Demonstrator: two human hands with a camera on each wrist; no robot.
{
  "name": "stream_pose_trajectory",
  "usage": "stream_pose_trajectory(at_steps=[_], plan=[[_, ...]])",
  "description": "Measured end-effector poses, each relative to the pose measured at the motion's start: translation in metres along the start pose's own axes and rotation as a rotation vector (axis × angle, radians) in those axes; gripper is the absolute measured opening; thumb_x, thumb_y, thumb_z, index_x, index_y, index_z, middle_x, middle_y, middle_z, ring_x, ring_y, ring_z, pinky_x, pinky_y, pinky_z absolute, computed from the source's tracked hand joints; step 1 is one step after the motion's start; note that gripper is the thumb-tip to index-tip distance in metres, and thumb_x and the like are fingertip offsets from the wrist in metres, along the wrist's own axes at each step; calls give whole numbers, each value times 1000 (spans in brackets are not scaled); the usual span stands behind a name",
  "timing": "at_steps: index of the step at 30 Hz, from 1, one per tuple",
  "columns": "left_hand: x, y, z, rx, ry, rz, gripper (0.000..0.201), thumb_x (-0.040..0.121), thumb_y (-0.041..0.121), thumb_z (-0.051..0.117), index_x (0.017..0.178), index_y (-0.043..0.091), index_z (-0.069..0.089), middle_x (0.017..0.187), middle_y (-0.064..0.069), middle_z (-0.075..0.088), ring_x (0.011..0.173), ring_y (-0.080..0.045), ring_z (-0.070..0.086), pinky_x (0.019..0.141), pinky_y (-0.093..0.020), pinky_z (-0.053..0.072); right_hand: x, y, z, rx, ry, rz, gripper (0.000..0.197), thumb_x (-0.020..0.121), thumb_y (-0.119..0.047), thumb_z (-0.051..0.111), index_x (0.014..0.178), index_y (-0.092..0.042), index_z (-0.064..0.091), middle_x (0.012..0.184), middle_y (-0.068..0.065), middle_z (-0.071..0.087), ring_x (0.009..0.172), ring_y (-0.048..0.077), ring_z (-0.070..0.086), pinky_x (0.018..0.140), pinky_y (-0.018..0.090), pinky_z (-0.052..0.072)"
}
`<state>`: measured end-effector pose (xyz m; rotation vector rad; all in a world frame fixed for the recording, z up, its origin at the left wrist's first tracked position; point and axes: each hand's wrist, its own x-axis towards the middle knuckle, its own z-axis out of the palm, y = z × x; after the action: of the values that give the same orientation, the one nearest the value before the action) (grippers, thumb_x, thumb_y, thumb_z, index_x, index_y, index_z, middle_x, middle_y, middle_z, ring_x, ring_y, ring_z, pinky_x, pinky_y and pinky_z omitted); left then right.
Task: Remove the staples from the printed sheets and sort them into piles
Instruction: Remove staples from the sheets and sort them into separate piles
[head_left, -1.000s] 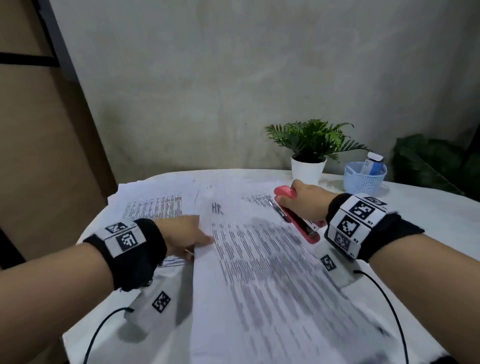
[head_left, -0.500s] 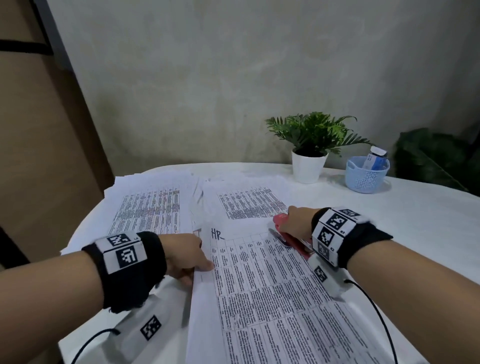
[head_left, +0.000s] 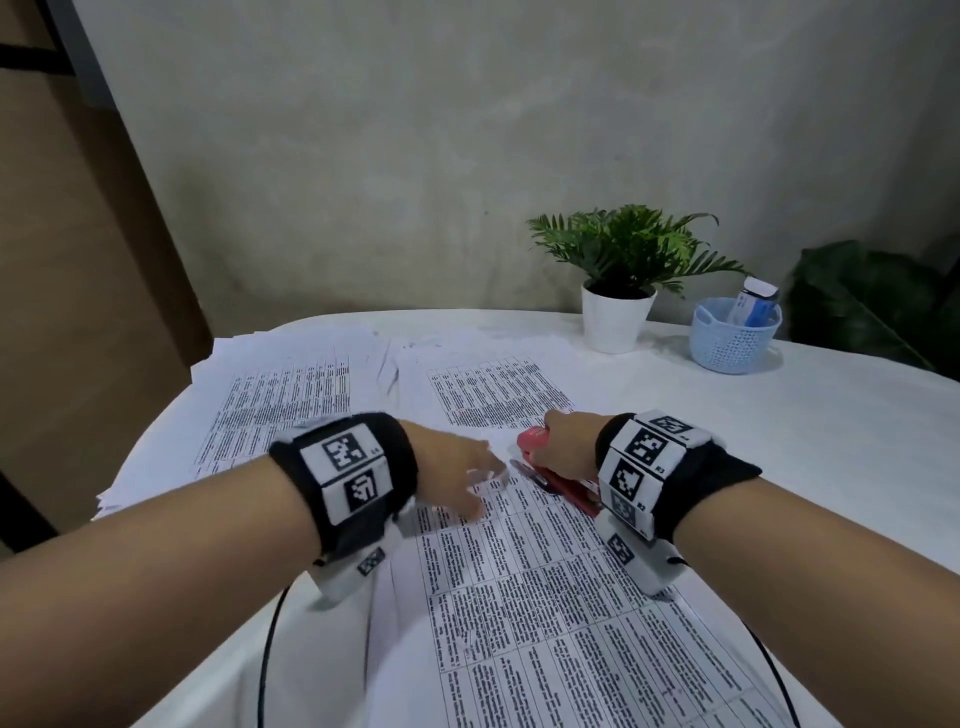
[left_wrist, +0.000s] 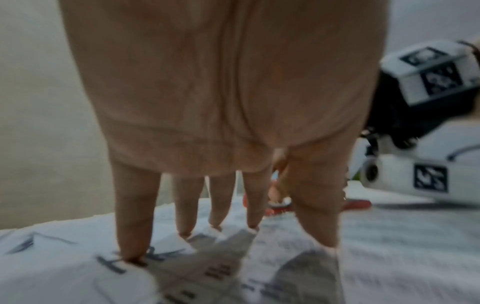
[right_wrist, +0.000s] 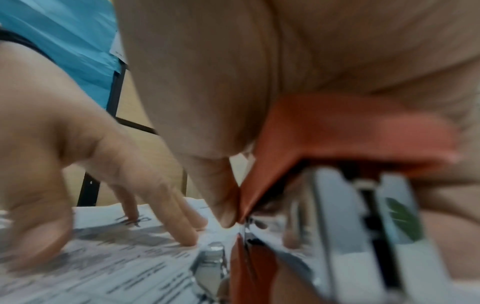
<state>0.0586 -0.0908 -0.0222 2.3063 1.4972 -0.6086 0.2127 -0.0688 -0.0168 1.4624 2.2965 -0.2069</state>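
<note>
A printed sheet set (head_left: 561, 597) lies in front of me on the white table. My left hand (head_left: 457, 473) presses its top edge flat with straight, spread fingers (left_wrist: 187, 205), near the handwritten letters (left_wrist: 135, 261). My right hand (head_left: 566, 447) grips a red stapler (head_left: 556, 475) lying on the sheet's top right corner. The stapler (right_wrist: 324, 164), with its metal parts, fills the right wrist view, with the left hand's fingers (right_wrist: 166, 209) just beside it. Two piles of printed sheets lie further back, one on the left (head_left: 280, 400), one in the middle (head_left: 493, 389).
A potted plant in a white pot (head_left: 618, 312) and a blue basket (head_left: 735, 338) holding a small bottle stand at the back right. A bare tablecloth (head_left: 805, 426) stretches to the right. The table's left edge (head_left: 156, 431) runs close to the left pile.
The left hand slid right along the sheet's top edge toward the stapler and spread its fingers. The right hand brought the stapler down onto the sheet's corner.
</note>
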Motion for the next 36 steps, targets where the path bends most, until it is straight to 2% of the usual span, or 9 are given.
stream_pose_trajectory(at_steps=[6, 9, 12, 15, 19, 24, 27, 32, 36], plan=[[10, -1, 3, 71, -85, 24, 73, 95, 44, 48, 152, 19, 10, 160, -8, 1, 140, -28, 30, 113, -47, 29, 20, -6, 4, -107, -3, 29, 39, 102, -28, 28, 133, -8, 40, 132, 16, 43, 118, 31, 50, 97, 39, 43], [12, 1, 4, 73, -59, 1, 76, 92, 47, 51, 152, 17, 15, 158, -10, 16, 139, -27, 32, 112, -45, 31, 28, -11, 3, -199, 27, 9, 32, 97, -21, 39, 124, -9, 52, 123, 12, 55, 108, 29, 57, 91, 39, 50], [15, 0, 4, 41, -23, -9, 75, 89, 47, 57, 149, 16, 24, 154, -10, 27, 136, -26, 36, 110, -45, 34, 31, -13, 5, -220, 33, 25, 34, 99, -20, 37, 129, -7, 47, 126, 14, 52, 115, 28, 53, 95, 37, 48], [15, -1, 2, 46, -36, -11, 75, 91, 44, 56, 151, 17, 19, 157, -9, 20, 137, -27, 35, 111, -45, 33, 34, -7, 7, -87, 57, 12, 34, 99, -22, 36, 130, -7, 42, 130, 15, 44, 113, 28, 52, 94, 35, 43], [16, -2, 2, 80, -65, -17, 77, 93, 46, 51, 153, 23, 8, 160, -5, 5, 140, -25, 31, 113, -45, 30, 32, 6, 7, 133, 120, 68, 38, 97, -28, 42, 130, -10, 35, 124, 13, 56, 108, 28, 55, 81, 28, 39], [16, -4, 3, 55, -57, 0, 79, 93, 45, 52, 153, 22, 5, 161, -3, 0, 141, -24, 29, 114, -43, 29, 35, -3, 9, -58, 85, 8, 40, 101, -30, 28, 131, -7, 39, 131, 16, 40, 114, 33, 52, 90, 39, 44], [17, -4, 3, 51, -62, 0, 79, 93, 44, 52, 153, 22, 4, 161, -2, -2, 142, -23, 27, 114, -43, 28, 36, -6, 8, -139, 51, 2, 40, 101, -26, 29, 135, -7, 38, 136, 16, 33, 116, 32, 51, 93, 37, 44], [18, -3, 2, 63, -86, -5, 79, 93, 44, 51, 153, 24, 3, 160, -1, -4, 142, -24, 28, 113, -44, 29, 33, -3, 3, -61, 87, 8, 38, 101, -27, 34, 132, -5, 37, 132, 12, 41, 112, 30, 55, 89, 36, 45], [17, -4, 3, 46, -71, -3, 78, 92, 44, 53, 152, 24, 8, 161, -1, 0, 140, -23, 30, 112, -44, 31, 42, -7, 9, -96, 77, 36, 43, 101, -34, 28, 134, -9, 39, 135, 15, 35, 115, 31, 52, 91, 37, 44]])
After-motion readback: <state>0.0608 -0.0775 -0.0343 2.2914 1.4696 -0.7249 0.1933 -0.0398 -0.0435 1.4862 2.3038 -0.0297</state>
